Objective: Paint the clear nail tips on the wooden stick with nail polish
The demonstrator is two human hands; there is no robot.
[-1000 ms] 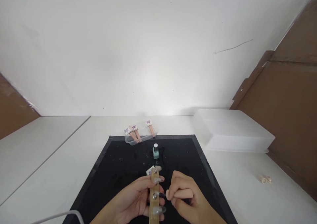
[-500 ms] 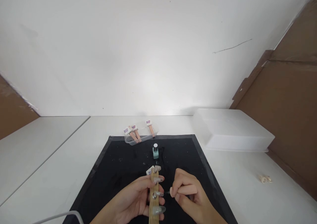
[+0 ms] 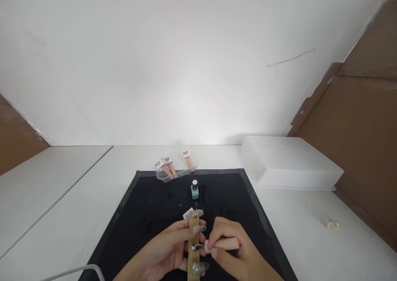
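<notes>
left fingers: on the left hand (image 3: 166,253), they grasp the wooden strip (image 3: 194,257), reaching from its left side with fingertips showing past its right edge.
right fingers: on the right hand (image 3: 245,255), they pinch the pink-handled brush (image 3: 228,243) near its dark-tipped end.
brush to nail: the third clear nail tip (image 3: 196,247) from the strip's far end lies just left of the right fingers; the brush's dark end is over or against it, contact too small to tell.
long axes: the strip runs away from the body, the brush nearly crosswise to it.
nearer hand: both are close; the left holds the strip itself, the right meets the nail tip through the brush.
since half a second ago: the brush end was off to the nail tip's right and now overlaps it; the right hand has shifted left, and the clear nail tips sit slightly lower in view.
beyond the left fingers: a white labelled piece (image 3: 187,214), beside the strip's far end.
farther ahead of the fingers: a teal bottle (image 3: 194,193), upright on the black mat (image 3: 149,214), then a clear tray (image 3: 167,179) holding pink sticks (image 3: 190,163).
right of the right fingers: beige rings (image 3: 331,224) on the table (image 3: 279,214), well apart.
</notes>
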